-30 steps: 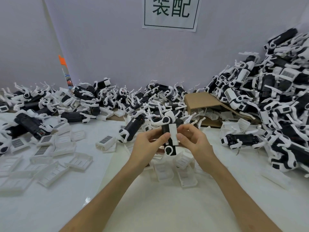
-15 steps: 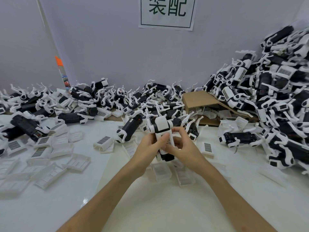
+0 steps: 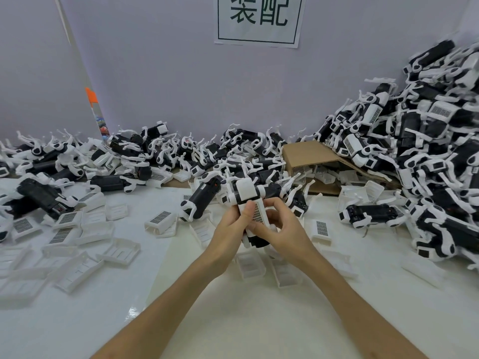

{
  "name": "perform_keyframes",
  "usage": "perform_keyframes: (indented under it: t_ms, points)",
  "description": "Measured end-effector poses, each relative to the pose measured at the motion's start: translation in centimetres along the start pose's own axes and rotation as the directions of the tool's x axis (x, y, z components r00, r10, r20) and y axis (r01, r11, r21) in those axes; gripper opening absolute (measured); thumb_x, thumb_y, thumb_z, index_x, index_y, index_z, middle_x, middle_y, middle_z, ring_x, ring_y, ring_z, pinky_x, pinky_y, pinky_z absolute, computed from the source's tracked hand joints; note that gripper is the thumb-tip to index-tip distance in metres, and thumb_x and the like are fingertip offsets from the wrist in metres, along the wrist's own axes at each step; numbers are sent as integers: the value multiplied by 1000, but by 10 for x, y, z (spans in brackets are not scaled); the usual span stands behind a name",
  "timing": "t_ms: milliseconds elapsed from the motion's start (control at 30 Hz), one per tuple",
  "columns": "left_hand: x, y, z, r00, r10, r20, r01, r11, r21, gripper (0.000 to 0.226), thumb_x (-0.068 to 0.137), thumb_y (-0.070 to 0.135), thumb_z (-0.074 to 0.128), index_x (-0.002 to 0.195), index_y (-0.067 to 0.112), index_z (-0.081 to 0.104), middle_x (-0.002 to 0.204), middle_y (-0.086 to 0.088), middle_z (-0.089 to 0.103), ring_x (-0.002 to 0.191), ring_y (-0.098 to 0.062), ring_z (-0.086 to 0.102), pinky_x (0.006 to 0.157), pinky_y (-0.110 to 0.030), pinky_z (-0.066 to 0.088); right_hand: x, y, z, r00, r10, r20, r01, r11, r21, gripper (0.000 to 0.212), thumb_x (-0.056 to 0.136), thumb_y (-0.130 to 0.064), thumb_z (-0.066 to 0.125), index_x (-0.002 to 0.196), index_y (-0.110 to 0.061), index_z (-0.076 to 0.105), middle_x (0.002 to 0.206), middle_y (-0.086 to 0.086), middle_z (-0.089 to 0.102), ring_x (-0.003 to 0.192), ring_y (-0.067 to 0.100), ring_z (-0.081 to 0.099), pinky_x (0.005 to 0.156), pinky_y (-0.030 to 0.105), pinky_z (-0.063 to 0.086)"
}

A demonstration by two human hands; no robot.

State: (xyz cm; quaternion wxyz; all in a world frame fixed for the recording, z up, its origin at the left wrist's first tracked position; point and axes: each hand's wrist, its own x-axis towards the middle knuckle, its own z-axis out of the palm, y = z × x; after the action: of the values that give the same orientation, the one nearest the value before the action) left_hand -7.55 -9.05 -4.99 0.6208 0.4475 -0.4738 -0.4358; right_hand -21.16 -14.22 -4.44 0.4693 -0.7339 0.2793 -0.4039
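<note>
Toy robot (image 3: pixel 245 193) — midsection hidden under left hand (image 3: pixel 230 225) and right hand (image 3: pixel 283 229).

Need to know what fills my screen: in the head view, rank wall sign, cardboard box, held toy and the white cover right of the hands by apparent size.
1. cardboard box and wall sign: alike; sign cropped, box half buried.
2. held toy, nearer the camera.
3. white cover.
</note>
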Motion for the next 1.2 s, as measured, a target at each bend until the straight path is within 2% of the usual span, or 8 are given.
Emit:
perform_keyframes:
  t_ms: [100,367,533,667,900,1000,1067,1200]
  points:
    - [-1,-2,-1,1000,1,-12,-1,1000,15,52,88,57,46,124,22,61,110,0,76,105,-17,71,89,-33,57,0,2,2,998,5,65,-3,1000,-22,33,89,-31,73,120,-27,60,99,-11,72,94,5,69,77,21,54]
    - [-1,-5,-1,999,-38,6,38,999,4,55,89,59,51,124,18,63,112,-3,75,107,-21,71,92,-37,56,0,3,2,999,-41,11,41,999,-35,38,74,-38,80,108,-29,67,95,-7,74,90,13,71,76,28,58]
    - [0,-4,0,999,-44,-8,44,999,-19,57,87,56,54,125,14,63,116,-9,74,111,-26,69,102,-49,52,0,3,4,995,-91,-39,89,995,-39,34,77,-19,85,107,-15,68,92,-1,74,84,16,71,71,26,58]
    - [-1,-1,0,1000,-30,-1,30,999,-37,63,82,60,59,123,12,65,114,-11,74,110,-27,70,101,-51,52,-3,2,7,990,-124,-73,120,991,-54,30,79,-17,84,105,-14,69,89,-2,73,79,18,69,67,27,58]
    - [-1,4,1,997,-53,63,59,992,-112,46,97,44,50,127,11,62,117,-16,72,110,-33,69,94,-45,57,0,-2,0,998,-63,12,63,998,15,30,82,-32,71,110,-20,68,94,-6,73,89,12,70,75,23,55]
    - [1,9,0,994,-71,83,88,970,-228,34,106,28,42,129,15,62,118,-10,72,106,-29,67,85,-37,59,4,-3,-4,995,-15,-94,23,997,76,42,84,-40,63,120,-17,65,112,-1,70,105,16,66,90,32,54]
    - [2,9,-2,999,-40,30,44,982,-183,30,106,16,43,129,18,62,118,-7,73,107,-26,68,84,-34,57,6,-4,-10,988,-24,-155,31,999,40,42,82,-40,64,118,-19,64,115,-3,69,107,14,64,94,34,53]
    - [-1,8,-3,996,91,17,-92,995,24,42,101,2,53,138,21,56,121,-6,72,117,-23,66,99,-35,53,5,-4,-17,996,-39,-82,41,999,26,36,83,-40,74,114,-23,66,107,-3,72,100,12,66,83,28,56]
